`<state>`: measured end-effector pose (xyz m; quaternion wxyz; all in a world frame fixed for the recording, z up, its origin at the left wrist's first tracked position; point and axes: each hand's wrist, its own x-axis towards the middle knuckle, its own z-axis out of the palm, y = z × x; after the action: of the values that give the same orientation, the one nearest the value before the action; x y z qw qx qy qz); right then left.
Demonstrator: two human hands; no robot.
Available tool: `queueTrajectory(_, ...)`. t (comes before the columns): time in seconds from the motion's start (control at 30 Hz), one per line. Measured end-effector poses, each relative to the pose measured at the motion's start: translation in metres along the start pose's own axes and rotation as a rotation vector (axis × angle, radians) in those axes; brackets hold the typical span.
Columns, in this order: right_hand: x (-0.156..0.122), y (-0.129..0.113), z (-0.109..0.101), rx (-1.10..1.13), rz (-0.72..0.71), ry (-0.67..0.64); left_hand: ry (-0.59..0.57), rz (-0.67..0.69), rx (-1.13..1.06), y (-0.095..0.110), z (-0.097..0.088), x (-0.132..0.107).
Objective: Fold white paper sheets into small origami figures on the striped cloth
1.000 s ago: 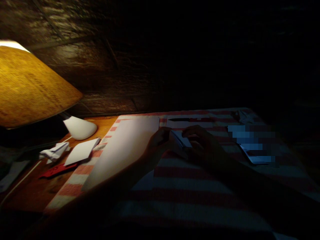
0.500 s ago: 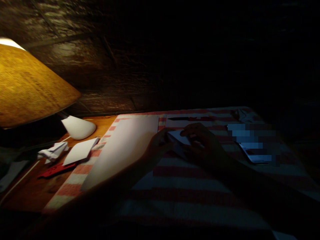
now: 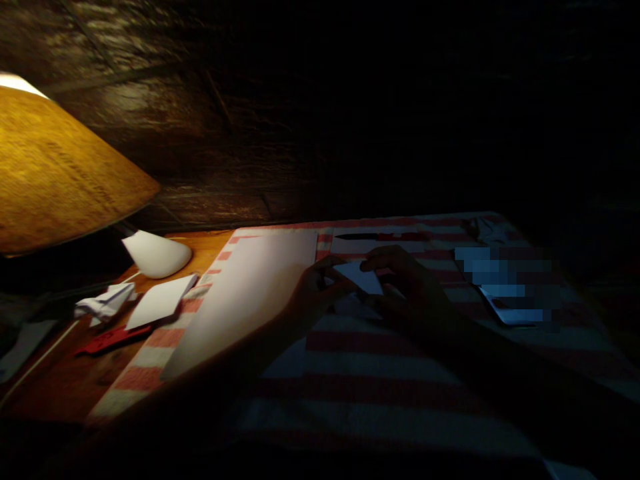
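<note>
A small folded piece of white paper [image 3: 364,277] is held just above the red-and-white striped cloth [image 3: 380,360] between both hands. My left hand [image 3: 313,293] pinches its left edge, fingers closed. My right hand [image 3: 405,287] curls over its right side and grips it. A large white sheet [image 3: 250,293] lies flat on the cloth to the left of my left hand. The scene is very dark and the hands show mostly as silhouettes.
A lit lamp with a yellow shade [image 3: 60,173] and white base [image 3: 156,253] stands at the left. Near it lie a crumpled paper [image 3: 103,303], a white card [image 3: 159,301] and a red strip [image 3: 113,339]. A dark knife-like tool [image 3: 380,237] lies behind; a blurred bluish object [image 3: 510,283] lies right.
The small paper has been lifted and turned a little between my fingers, showing more of its white face. Both hands stay in nearly the same place.
</note>
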<state>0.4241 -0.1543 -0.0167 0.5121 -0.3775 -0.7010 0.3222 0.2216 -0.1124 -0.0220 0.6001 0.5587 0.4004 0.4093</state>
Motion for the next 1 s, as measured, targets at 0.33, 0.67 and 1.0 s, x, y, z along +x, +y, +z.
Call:
queueTrajectory(0.33,0.002,0.002,-0.003,0.279,0.107,-0.013,-0.020,0.066,0.121,0.008,0.003,-0.004)
queueTrajectory(0.67,0.000,0.005,0.001,0.240,0.315,-0.100,-0.050,-0.082,-0.027,-0.005,-0.003,0.000)
queueTrajectory(1.0,0.006,0.012,-0.004,0.422,0.448,-0.092,-0.299,-0.027,-0.053,-0.009,-0.003,0.000)
